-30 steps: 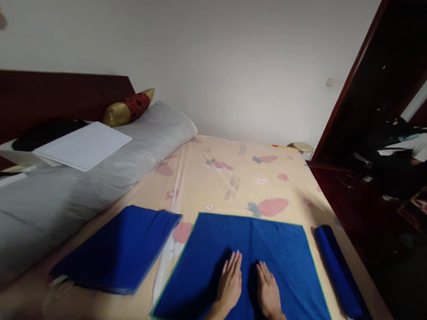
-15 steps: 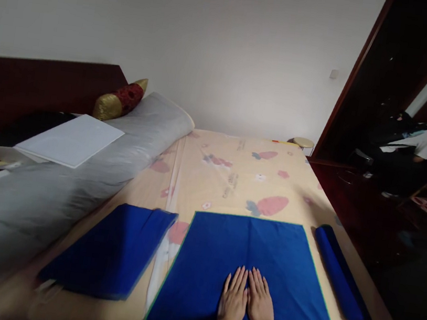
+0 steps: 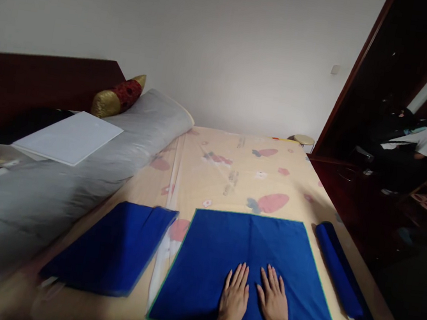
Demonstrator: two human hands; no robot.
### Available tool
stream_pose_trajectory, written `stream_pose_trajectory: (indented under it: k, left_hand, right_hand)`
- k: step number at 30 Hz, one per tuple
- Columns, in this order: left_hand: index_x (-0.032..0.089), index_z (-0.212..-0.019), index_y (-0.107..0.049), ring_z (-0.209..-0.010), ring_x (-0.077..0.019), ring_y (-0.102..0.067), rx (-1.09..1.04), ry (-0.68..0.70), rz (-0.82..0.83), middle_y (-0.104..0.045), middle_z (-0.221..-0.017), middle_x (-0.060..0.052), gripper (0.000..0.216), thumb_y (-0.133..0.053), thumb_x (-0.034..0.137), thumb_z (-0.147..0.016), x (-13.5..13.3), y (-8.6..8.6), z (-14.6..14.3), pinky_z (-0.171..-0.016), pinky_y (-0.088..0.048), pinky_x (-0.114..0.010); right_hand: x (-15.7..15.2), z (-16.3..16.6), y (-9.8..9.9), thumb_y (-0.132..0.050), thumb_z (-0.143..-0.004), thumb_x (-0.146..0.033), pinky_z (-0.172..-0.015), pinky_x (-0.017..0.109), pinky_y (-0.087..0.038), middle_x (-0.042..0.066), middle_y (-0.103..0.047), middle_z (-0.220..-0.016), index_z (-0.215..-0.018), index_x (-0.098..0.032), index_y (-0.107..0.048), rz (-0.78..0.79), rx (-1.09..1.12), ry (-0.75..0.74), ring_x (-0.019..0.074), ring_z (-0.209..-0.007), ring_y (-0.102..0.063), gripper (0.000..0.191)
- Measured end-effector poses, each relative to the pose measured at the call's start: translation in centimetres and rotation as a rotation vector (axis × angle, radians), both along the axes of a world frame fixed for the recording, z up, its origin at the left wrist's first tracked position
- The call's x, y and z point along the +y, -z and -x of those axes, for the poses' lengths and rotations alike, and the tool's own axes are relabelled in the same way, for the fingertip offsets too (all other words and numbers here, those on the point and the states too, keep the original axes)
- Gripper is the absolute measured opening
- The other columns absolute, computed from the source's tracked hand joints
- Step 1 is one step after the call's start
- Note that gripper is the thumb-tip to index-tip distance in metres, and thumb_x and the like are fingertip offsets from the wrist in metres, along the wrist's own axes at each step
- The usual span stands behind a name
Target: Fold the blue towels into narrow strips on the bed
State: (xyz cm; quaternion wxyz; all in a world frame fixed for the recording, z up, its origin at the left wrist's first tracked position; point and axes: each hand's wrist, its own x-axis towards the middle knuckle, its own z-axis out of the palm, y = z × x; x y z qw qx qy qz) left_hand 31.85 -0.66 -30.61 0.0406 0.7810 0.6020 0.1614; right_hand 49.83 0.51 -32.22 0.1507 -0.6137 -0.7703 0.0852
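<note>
Head view, and from where I stand both palms look flat, fingers slightly parted, gripping nothing: left hand (image 3: 234, 298) and right hand (image 3: 274, 300) rest on the nearer half of the blue cloth (image 3: 202, 264), neither closer to it. It stretches ahead and sideways, seemingly longer crosswise; wrists cover some near edge. Past the bed cover (image 3: 214, 181), a white-and-dark shape (image 3: 425, 141) is too dim to read
</note>
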Motion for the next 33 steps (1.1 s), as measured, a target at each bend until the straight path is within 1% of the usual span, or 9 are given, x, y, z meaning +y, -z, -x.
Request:
stream_pose_trajectory:
  k: [6, 8, 10, 13, 18, 21, 24, 30, 33]
  left_hand:
    - [0.030, -0.149, -0.003, -0.143, -0.0165, -0.032, -0.007, -0.012, 0.014, -0.028, -0.158, 0.002, 0.058, -0.027, 0.027, -0.096, 0.0, -0.4, -0.1, -0.116, -0.036, -0.045]
    - [0.030, -0.149, -0.003, -0.143, -0.0172, -0.032, -0.015, -0.007, 0.012, -0.028, -0.158, 0.001, 0.059, -0.029, 0.027, -0.096, 0.1, -0.4, -0.1, -0.116, -0.036, -0.045]
    - [0.029, -0.149, -0.003, -0.143, -0.0185, -0.033, -0.024, -0.002, 0.005, -0.029, -0.158, -0.001, 0.060, -0.030, 0.026, -0.095, 0.1, -0.4, 0.0, -0.116, -0.036, -0.046]
    - [0.029, -0.149, -0.003, -0.143, -0.0189, -0.034, -0.019, -0.004, -0.005, -0.030, -0.157, -0.001, 0.060, -0.030, 0.026, -0.095, 0.1, -0.3, 0.0, -0.116, -0.036, -0.046]
    - [0.029, -0.150, -0.003, -0.143, -0.0158, -0.033, 0.041, 0.000, -0.018, -0.029, -0.158, 0.002, 0.058, -0.026, 0.028, -0.097, 0.2, -0.3, -0.1, -0.115, -0.036, -0.042]
    - [0.029, -0.149, -0.002, -0.142, -0.0156, -0.034, 0.098, 0.021, -0.028, -0.029, -0.157, 0.001, 0.058, -0.026, 0.031, -0.097, 0.2, -0.2, 1.1, -0.114, -0.036, -0.041]
    - [0.029, -0.149, -0.004, -0.141, -0.0174, -0.036, 0.169, -0.013, -0.039, -0.032, -0.156, 0.000, 0.058, -0.028, 0.034, -0.097, -0.5, 0.2, 5.2, -0.113, -0.036, -0.042]
    - [0.026, -0.149, -0.007, -0.138, -0.0216, -0.042, 0.297, -0.259, -0.096, -0.040, -0.152, -0.005, 0.062, -0.032, 0.043, -0.095, -3.6, 1.0, 18.9, -0.110, -0.037, -0.047]
    - [0.027, -0.149, -0.007, -0.138, -0.0210, -0.041, 0.330, -0.261, -0.115, -0.040, -0.152, -0.004, 0.064, -0.034, 0.044, -0.094, -4.9, 0.9, 22.6, -0.112, -0.035, -0.047]
  right_hand:
    - [-0.8, -10.1, 0.9, -0.030, -0.094, -0.057, -0.118, 0.052, -0.024, 0.003, -0.025, -0.158, -0.149, -0.030, -0.021, -0.001, -0.102, 0.164, 0.0223, -0.146, -0.023, 0.062]
    - [-1.2, -13.2, 1.4, -0.030, -0.093, -0.058, -0.119, 0.051, -0.023, 0.003, -0.024, -0.158, -0.150, -0.029, -0.019, -0.008, -0.122, 0.186, 0.0228, -0.146, -0.023, 0.064]
    - [-1.5, -15.2, 1.7, -0.031, -0.093, -0.058, -0.119, 0.050, -0.024, 0.003, -0.024, -0.159, -0.150, -0.029, -0.017, -0.009, -0.128, 0.173, 0.0235, -0.146, -0.022, 0.066]
    - [-1.7, -16.1, 1.8, -0.031, -0.092, -0.058, -0.119, 0.050, -0.025, 0.002, -0.024, -0.159, -0.150, -0.029, -0.017, 0.011, -0.135, 0.158, 0.0237, -0.146, -0.022, 0.066]
    - [-1.5, -15.3, 1.1, -0.030, -0.093, -0.058, -0.119, 0.049, -0.023, 0.002, -0.023, -0.159, -0.150, -0.029, -0.018, 0.028, -0.141, 0.174, 0.0223, -0.146, -0.021, 0.065]
    - [-1.5, -15.2, 0.8, -0.030, -0.093, -0.058, -0.119, 0.049, -0.023, 0.002, -0.024, -0.158, -0.150, -0.029, -0.019, 0.028, -0.140, 0.173, 0.0219, -0.146, -0.022, 0.065]
    - [-1.5, -15.2, 0.6, -0.029, -0.093, -0.058, -0.119, 0.049, -0.024, 0.002, -0.024, -0.158, -0.149, -0.028, -0.020, 0.032, -0.147, 0.163, 0.0217, -0.146, -0.022, 0.064]
    - [-1.7, -14.9, 0.5, -0.027, -0.094, -0.057, -0.119, 0.049, -0.024, 0.001, -0.024, -0.158, -0.149, -0.028, -0.020, 0.026, -0.152, 0.181, 0.0214, -0.146, -0.021, 0.063]
    - [-1.8, -15.3, 0.9, -0.028, -0.093, -0.058, -0.119, 0.049, -0.024, 0.001, -0.024, -0.158, -0.150, -0.028, -0.020, 0.009, -0.151, 0.177, 0.0213, -0.146, -0.021, 0.064]
